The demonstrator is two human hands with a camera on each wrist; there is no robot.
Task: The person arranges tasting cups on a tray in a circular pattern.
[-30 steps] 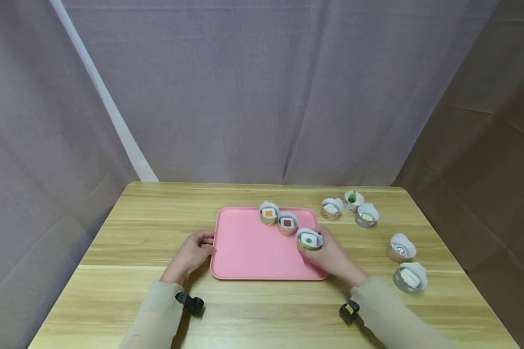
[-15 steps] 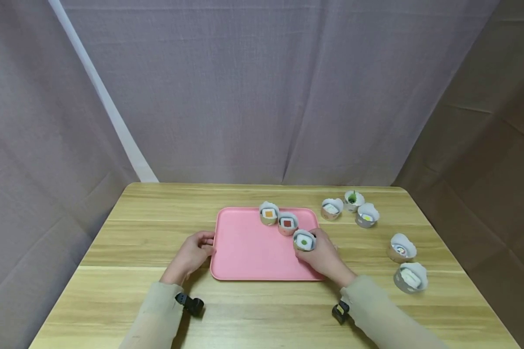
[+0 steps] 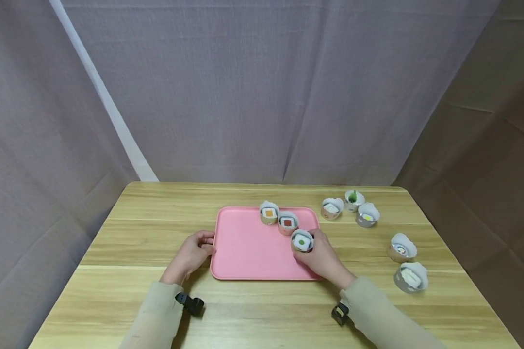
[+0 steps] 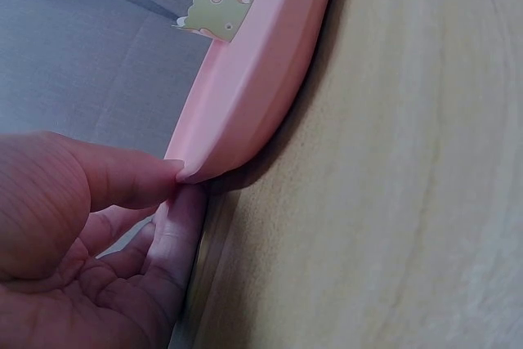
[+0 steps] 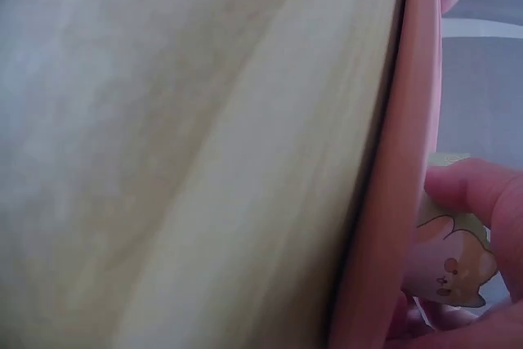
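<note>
My left hand (image 3: 195,253) pinches the left rim of a pink tray (image 3: 244,252), thumb above and fingers beneath in the left wrist view. In my right hand (image 3: 323,257) is a paper baking cup (image 3: 302,241) holding a white piece with a green dot, over the right part of the tray. An animal drawing shows on this cup's side (image 5: 449,259) in the right wrist view. Farther back on the tray stand a cup with a red-centred white piece (image 3: 287,223) and a cup with an orange-centred one (image 3: 269,213).
On the wooden table (image 3: 148,218), right of the tray, stand several more filled paper cups: one with something green and leafy (image 3: 354,200), one with a yellow-centred piece (image 3: 367,215), and one with a plain white piece (image 3: 411,277) nearer the front. A grey curtain (image 3: 244,97) hangs behind.
My right hand has moved left over the tray with the green-dotted cup, which is now just in front of the red-centred one. My left hand has stayed at the tray rim.
</note>
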